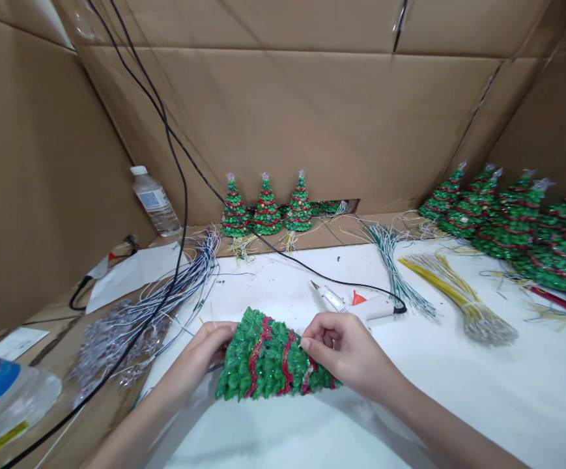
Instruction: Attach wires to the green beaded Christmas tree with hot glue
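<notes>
Two hands hold one green glittered Christmas tree ornament [268,357] lying on its side on the white counter [482,391], red garland bands across it. The left hand [204,355] cups its wide base end; the right hand [341,348] pinches its upper side between thumb and forefinger. Just behind lies a white hot glue gun [355,303] with an orange trigger, its black cord [175,163] running up the cardboard wall [312,111]. Three finished small trees [266,207] stand at the back; a row of larger trees [512,221] leans at right. Bundles of yellow wires [458,293], green-white wires [395,267] and blue-white wires [185,280] lie about. A plastic water bottle [154,200] stands left; its label cannot be read.
</notes>
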A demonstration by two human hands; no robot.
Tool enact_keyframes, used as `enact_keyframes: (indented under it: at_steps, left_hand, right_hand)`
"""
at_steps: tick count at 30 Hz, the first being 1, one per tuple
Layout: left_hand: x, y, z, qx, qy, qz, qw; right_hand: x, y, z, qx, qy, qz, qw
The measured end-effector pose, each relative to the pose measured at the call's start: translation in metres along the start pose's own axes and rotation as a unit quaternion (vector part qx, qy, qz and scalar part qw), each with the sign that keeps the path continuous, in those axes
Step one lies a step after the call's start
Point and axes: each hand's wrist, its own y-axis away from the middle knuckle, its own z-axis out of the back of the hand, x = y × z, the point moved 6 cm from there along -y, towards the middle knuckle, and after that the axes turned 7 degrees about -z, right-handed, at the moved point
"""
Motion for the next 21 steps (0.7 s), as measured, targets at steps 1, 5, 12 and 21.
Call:
enact_keyframes:
  at_steps: [1, 5, 12, 21]
  left_hand:
    - [0.0016, -0.0009, 0.0008, 0.001, 0.008, -0.001, 1.0]
    - [0.009, -0.0035, -0.0017, 0.057, 0.016, -0.005, 0.998]
    - [0.0082, -0.0015, -0.0003, 0.021, 0.012, -0.008, 1.0]
    - [0.0039, -0.0011, -0.0011, 0.013, 0.008, -0.026, 1.0]
  right_hand:
    - [-0.0008, -0.0006, 0.0002, -0.003, -0.005, -0.001, 1.0]
    - [-0.0036, -0.0035, 0.0002, -0.005, -0.026, -0.005, 1.0]
    - [-0.006, -0.0067, 0.0005, -0.006, -0.047, -0.005, 0.999]
    - [-0.0033, -0.0037, 0.0002, -0.003, -0.042, -0.006, 0.999]
